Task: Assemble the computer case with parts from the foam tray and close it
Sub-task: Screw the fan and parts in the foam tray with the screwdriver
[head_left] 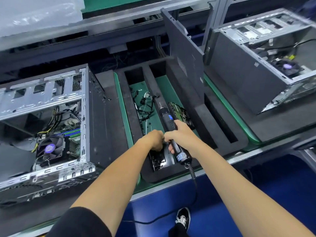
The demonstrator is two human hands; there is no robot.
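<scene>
An open computer case (51, 127) lies on its side at the left, with its fan and motherboard showing. The black foam tray (193, 103) sits in the middle. It holds a cable bundle (147, 103), a green circuit card (181, 112) and a small box of black screws (159, 161). My right hand (179, 134) grips a black electric screwdriver (171, 127), tip pointing away. My left hand (153, 139) reaches down into the screw box with curled fingers; what it pinches is hidden. A dark side panel (184, 53) stands upright in the tray.
A second open case (266, 65) lies on black foam at the right. The screwdriver's cord (194, 187) hangs over the bench's front edge to the blue floor. My shoe (183, 218) shows below. A metal rail runs along the back, with white plastic wrap (39, 12) at the top left.
</scene>
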